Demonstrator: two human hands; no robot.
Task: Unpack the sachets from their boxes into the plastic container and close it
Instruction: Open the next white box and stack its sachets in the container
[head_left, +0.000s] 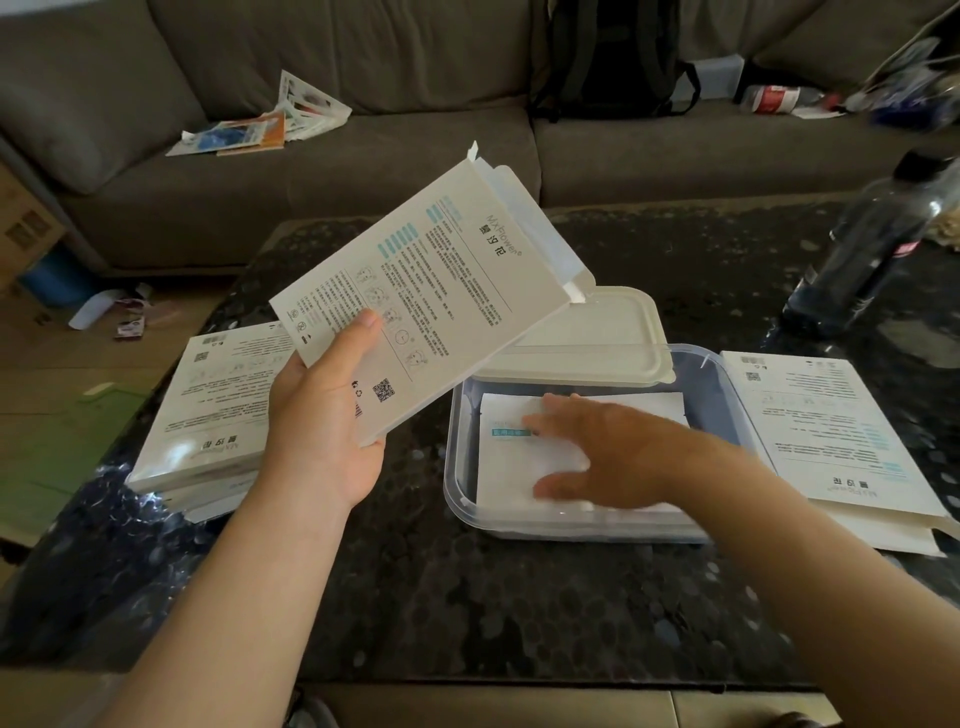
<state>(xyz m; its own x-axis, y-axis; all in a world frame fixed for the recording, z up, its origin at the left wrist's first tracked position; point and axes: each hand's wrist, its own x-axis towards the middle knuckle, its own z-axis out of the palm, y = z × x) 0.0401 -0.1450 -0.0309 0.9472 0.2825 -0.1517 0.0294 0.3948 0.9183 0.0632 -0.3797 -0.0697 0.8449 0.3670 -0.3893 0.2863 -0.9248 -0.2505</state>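
Gripping a flat white printed cardboard box (415, 301) with its end flap open, the left hand (322, 410) holds it tilted above the dark speckled worktop (467, 597). The right hand (608, 452), fingers spread, presses flat on white paper sachets (514, 462) inside the clear rectangular plastic container (460, 499) at mid-worktop.

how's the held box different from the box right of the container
The held box tilts midair in the left hand; the right box lies flat on the table. The held box's open end points toward the sofa, the right box's away from it. Both white, same print.
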